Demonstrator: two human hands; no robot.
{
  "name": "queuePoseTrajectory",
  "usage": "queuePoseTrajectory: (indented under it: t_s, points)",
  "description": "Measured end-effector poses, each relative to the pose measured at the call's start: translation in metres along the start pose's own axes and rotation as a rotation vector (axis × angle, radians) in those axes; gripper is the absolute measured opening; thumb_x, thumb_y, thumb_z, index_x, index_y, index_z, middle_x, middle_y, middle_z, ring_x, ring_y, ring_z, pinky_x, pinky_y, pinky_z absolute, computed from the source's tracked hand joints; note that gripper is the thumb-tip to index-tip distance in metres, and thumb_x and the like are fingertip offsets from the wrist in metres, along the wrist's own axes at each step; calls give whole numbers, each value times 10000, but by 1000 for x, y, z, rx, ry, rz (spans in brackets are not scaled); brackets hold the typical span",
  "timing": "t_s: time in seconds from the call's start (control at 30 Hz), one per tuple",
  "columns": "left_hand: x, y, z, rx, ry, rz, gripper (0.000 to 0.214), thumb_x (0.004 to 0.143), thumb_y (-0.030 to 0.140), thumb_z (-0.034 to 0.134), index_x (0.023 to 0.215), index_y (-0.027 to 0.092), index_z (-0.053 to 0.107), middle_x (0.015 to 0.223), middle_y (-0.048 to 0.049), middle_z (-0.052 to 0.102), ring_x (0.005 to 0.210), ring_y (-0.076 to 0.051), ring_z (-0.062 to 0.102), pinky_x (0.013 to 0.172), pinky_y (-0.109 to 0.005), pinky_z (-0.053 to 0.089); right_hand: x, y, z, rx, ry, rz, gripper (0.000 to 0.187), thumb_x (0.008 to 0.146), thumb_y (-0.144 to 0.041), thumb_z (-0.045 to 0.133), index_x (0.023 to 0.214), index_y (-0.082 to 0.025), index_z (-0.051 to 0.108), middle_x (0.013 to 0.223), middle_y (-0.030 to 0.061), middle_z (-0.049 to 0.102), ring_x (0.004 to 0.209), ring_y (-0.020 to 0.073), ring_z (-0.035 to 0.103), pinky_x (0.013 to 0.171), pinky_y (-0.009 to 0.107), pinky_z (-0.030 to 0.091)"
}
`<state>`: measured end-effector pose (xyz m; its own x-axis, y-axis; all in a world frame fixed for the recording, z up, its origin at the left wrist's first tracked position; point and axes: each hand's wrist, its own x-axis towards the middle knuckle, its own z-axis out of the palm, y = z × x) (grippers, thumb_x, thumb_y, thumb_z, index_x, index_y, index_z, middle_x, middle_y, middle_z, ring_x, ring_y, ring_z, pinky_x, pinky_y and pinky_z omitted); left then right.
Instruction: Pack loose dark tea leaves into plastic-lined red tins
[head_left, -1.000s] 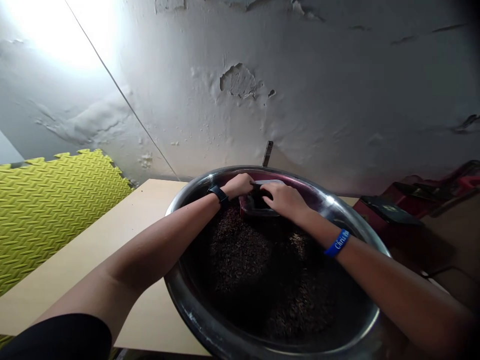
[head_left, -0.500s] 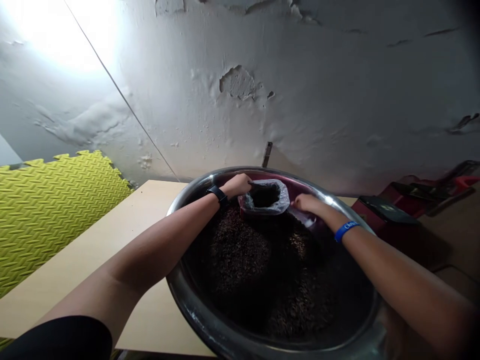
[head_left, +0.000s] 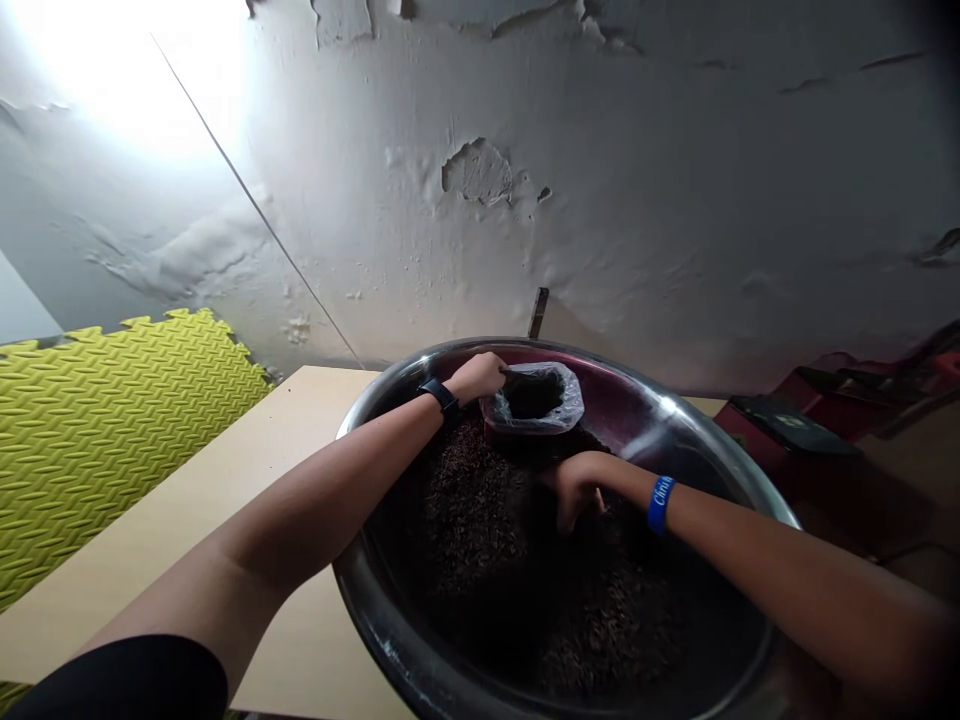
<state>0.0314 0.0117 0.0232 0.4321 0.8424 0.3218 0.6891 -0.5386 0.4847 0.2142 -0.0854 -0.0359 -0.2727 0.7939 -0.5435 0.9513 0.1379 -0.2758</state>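
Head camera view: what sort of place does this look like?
Probably a makeshift indoor workroom: a peeling plaster wall, a yellow-green foam mat and a large steel basin of dark granules on a plain table.

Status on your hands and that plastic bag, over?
Left hand gripping edge of clear plastic bag, mouth open. Right hand down in dark granules inside steel basin. Bag mouth uncovered.

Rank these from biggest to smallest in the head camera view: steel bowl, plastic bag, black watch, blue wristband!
1. Steel bowl
2. Plastic bag
3. Black watch and blue wristband: these look about the same, so I can't rank them.
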Motion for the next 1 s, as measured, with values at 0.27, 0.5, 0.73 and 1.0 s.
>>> queuePoseTrajectory:
  t_s: [0.27, 0.5, 0.73, 1.0]
  points:
    - [1, -1, 0, 16, -22, -17, 207, 698, 244, 517, 666, 96, 658, 568, -44, 574, 487, -95, 405, 478, -230, 278, -26, -45, -17, -139, -381, -391, 874, 544, -427, 725, 1314, -164, 407, 953, 58, 612, 728, 191, 584, 586, 283, 483]
    - [-1, 3, -3, 6, -13, -5, 207, 694, 240, 515, 642, 94, 652, 523, -18, 518, 480, -90, 376, 472, -234, 271, -60, -66, -40, 18, -13, -760, 445, 639, -347, 676, 1039, -186, 565, 1045, 41, 585, 991, 212, 532, 882, 317, 408]
    - [-9, 11, -13, -85, -141, 40, 159, 654, 182, 522, 624, 78, 639, 480, 9, 463, 465, -68, 324, 443, -221, 240, -48, -43, -69, 328, 600, -691, 380, 776, -386, 547, 1098, -185, 521, 1058, 68, 601, 953, 196, 558, 842, 347, 442]
    - [-6, 7, -11, -49, -136, 73, 187, 641, 149, 463, 635, 88, 640, 510, 1, 516, 498, -82, 383, 464, -213, 271, -25, -25, -62, -280, 906, -493, 353, 793, -314, 548, 1115, -172, 579, 1123, 91, 610, 1033, 240, 542, 885, 376, 418]
